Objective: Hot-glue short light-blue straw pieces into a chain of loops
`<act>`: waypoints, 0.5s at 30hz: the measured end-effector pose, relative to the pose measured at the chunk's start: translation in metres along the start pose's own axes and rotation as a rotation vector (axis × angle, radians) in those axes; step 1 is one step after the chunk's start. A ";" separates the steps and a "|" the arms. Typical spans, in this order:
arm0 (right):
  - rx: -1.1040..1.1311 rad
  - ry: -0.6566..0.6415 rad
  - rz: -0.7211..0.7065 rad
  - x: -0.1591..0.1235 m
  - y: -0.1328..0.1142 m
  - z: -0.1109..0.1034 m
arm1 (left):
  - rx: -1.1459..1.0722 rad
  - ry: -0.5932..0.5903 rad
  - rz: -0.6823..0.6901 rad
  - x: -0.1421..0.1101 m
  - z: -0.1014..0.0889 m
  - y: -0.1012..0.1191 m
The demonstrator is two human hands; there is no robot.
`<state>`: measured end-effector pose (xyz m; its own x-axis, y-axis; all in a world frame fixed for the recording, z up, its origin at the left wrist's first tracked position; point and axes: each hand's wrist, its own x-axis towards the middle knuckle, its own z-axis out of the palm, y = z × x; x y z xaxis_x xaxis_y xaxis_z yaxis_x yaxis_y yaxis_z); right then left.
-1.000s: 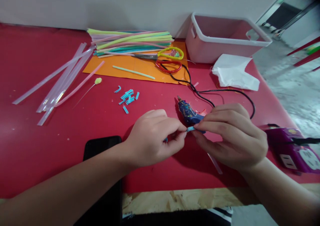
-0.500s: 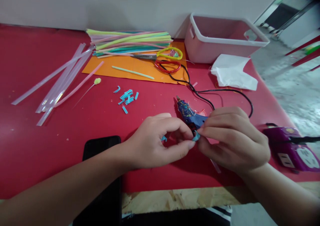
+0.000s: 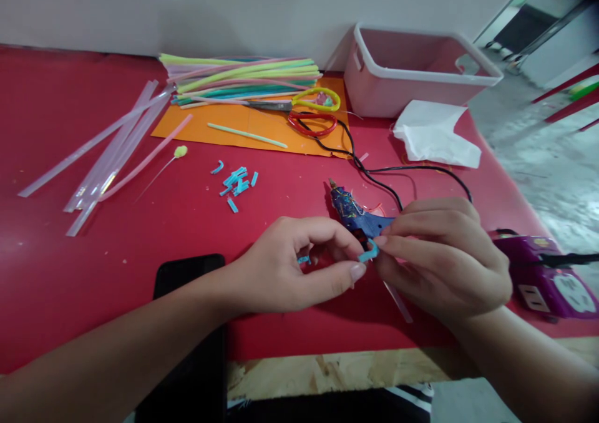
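Observation:
A small curled light-blue pipe cleaner piece (image 3: 369,252) is pinched in the fingertips of my right hand (image 3: 444,257). My left hand (image 3: 285,264) is curled, its thumb and forefinger at the left end of the same piece. Another blue bit (image 3: 304,260) shows in the gap of my left hand; whether it is held or lies on the table, I cannot tell. Just behind my fingers lies a dark blue glue gun (image 3: 350,211), nozzle pointing away, its rear hidden by my right hand. Several short blue pieces (image 3: 238,181) lie to the left beyond my left hand.
Pipe cleaners (image 3: 243,80) and red-yellow scissors (image 3: 313,112) rest on orange paper (image 3: 187,130). Clear glue sticks (image 3: 116,142) lie left. A phone (image 3: 189,348) is under my left forearm. A bin (image 3: 416,86), white sheet (image 3: 437,133), black cord (image 3: 353,142) and purple power strip (image 3: 547,279) are right.
The blue piece has turned and more of it shows, its left end straighter. My left thumb and forefinger have parted slightly, and my right hand has shifted a little right.

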<state>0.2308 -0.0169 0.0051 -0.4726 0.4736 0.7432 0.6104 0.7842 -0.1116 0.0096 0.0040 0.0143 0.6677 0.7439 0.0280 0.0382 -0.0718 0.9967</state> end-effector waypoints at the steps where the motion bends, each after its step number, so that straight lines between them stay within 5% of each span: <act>1: 0.001 0.002 0.000 0.000 0.000 0.000 | -0.003 -0.003 -0.007 0.000 0.000 0.000; 10: 0.008 -0.001 -0.003 0.000 -0.001 0.002 | 0.063 -0.011 0.023 -0.001 -0.001 -0.003; 15: -0.010 -0.022 0.022 0.004 0.003 0.002 | 0.277 0.127 0.246 -0.002 -0.002 -0.010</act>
<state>0.2291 -0.0114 0.0065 -0.4724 0.4997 0.7260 0.6274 0.7692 -0.1211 0.0062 0.0045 0.0047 0.5848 0.7573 0.2906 0.0990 -0.4222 0.9011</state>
